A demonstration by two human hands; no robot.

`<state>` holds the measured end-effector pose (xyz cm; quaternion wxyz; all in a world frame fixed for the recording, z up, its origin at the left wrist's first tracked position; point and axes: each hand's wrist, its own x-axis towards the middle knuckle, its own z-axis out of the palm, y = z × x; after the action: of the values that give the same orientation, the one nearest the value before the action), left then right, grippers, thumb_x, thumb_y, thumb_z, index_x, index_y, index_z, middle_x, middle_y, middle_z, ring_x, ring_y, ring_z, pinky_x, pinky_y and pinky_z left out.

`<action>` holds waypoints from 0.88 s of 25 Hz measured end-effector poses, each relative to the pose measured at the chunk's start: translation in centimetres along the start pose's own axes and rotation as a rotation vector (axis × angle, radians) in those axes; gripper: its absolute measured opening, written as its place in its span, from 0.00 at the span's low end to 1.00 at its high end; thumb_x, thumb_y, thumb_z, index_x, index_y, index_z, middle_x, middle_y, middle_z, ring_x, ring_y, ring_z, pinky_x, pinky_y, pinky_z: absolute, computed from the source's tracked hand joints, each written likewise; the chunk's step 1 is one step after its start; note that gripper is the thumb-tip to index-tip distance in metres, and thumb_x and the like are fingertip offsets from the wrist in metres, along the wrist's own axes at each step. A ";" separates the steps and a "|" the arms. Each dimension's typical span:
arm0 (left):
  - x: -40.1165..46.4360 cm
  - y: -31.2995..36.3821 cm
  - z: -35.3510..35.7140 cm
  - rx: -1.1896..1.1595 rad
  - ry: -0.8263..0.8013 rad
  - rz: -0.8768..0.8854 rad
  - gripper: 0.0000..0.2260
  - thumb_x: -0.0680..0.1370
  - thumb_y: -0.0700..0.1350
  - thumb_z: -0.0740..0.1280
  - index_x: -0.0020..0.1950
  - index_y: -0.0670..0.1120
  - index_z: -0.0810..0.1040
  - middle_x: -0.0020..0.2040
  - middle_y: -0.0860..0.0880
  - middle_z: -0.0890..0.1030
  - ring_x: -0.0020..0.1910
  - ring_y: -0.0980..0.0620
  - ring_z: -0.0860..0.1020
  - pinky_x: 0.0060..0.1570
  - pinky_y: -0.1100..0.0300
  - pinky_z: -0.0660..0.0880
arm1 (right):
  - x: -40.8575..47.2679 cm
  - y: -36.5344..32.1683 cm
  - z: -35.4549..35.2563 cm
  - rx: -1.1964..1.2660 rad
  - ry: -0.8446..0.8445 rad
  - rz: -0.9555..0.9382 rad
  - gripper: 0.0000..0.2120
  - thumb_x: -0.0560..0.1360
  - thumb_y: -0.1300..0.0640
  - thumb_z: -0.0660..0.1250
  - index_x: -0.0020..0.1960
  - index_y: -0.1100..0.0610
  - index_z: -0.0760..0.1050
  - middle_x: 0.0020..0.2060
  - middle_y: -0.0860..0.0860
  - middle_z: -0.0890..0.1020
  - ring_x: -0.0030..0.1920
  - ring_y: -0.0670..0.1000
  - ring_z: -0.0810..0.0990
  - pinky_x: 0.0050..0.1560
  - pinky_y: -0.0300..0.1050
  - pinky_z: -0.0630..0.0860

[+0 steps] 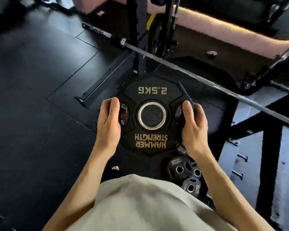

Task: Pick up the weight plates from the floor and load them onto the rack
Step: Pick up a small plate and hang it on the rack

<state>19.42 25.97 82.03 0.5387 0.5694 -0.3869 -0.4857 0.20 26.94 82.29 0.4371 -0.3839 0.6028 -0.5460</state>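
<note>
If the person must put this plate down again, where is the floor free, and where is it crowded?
Free: the black rubber floor left of the left hand, bordered by the flat black rack foot. Crowded: under the right hand, where small black weight plates lie, and ahead, where the steel barbell crosses.

Held weight plate (151,114): black, with gold lettering "2.5KG" and "HAMMER STRENGTH" and a silver metal ring around a speckled black centre. Plates on the floor (184,170), near right: black, with silver-ringed holes and faint pale lettering. Floor mats (32,80): black with thin seam lines. Barbell (173,64): dull grey-silver. Rack frame (272,147): black. Far plate (151,19): black with a yellow band. Shirt (140,205): pale beige, plain.
</note>
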 end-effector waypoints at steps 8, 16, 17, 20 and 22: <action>0.9 2.5 -26.1 0.007 0.398 0.055 0.13 0.79 0.59 0.58 0.46 0.51 0.73 0.41 0.50 0.74 0.40 0.53 0.72 0.40 0.57 0.70 | -5.9 -0.5 26.2 -0.063 -0.422 -0.036 0.11 0.82 0.51 0.60 0.44 0.55 0.72 0.28 0.40 0.78 0.30 0.38 0.74 0.32 0.31 0.71; 6.6 5.0 -45.3 0.056 0.612 0.049 0.13 0.83 0.56 0.56 0.44 0.52 0.72 0.39 0.52 0.73 0.36 0.55 0.70 0.35 0.64 0.70 | -8.5 -1.3 48.5 -0.082 -0.627 -0.021 0.12 0.82 0.49 0.58 0.49 0.57 0.71 0.26 0.41 0.78 0.28 0.38 0.75 0.32 0.33 0.72; 8.0 5.1 -47.0 0.055 0.629 0.051 0.13 0.83 0.56 0.56 0.45 0.52 0.72 0.38 0.52 0.73 0.36 0.55 0.71 0.35 0.64 0.70 | -8.0 -1.2 51.0 -0.090 -0.642 -0.024 0.12 0.82 0.48 0.59 0.48 0.56 0.72 0.27 0.42 0.79 0.29 0.39 0.76 0.33 0.36 0.73; 13.2 5.4 -52.0 0.077 0.660 0.064 0.13 0.83 0.56 0.55 0.45 0.51 0.72 0.38 0.52 0.73 0.35 0.56 0.71 0.35 0.64 0.70 | -5.6 -0.7 58.6 -0.090 -0.677 -0.036 0.11 0.82 0.48 0.59 0.46 0.54 0.71 0.27 0.42 0.78 0.30 0.40 0.75 0.35 0.39 0.72; 17.0 5.9 -54.7 0.090 0.665 0.063 0.13 0.83 0.56 0.55 0.46 0.51 0.72 0.38 0.52 0.73 0.36 0.57 0.71 0.36 0.64 0.70 | -3.8 -0.5 63.2 -0.087 -0.691 -0.049 0.12 0.82 0.48 0.59 0.47 0.55 0.72 0.27 0.41 0.78 0.30 0.39 0.75 0.34 0.36 0.72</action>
<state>76.86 21.92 82.67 0.6245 0.7077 -0.2285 -0.2386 61.19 10.06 81.86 0.5852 -0.5787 0.4325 -0.3683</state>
